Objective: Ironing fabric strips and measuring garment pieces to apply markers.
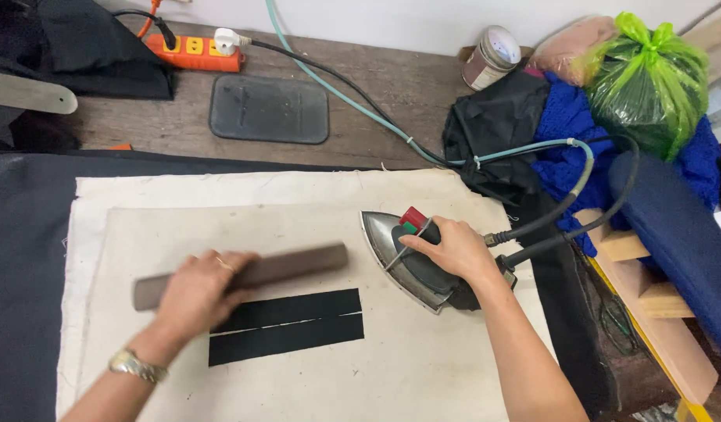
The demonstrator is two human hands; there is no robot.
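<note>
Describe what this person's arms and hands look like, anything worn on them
Both forearms are bare, with no sleeves in view and no gloves. The left hand has a ring on one finger and a metal wristwatch with a link band, silver and gold in tone. The right hand shows no ring, watch or bracelet that can be made out.

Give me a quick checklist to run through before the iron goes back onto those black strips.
1. Right hand grips the iron handle: ok.
2. Iron off the black strips, on the cloth beside them: ok.
3. Left hand holds the wooden bar, partly over the upper strip: not ok.
4. Strips flat, side by side: ok.
5. Hoses trail off to the right, away from the strips: ok.
6. Iron heat: cannot tell.
</note>
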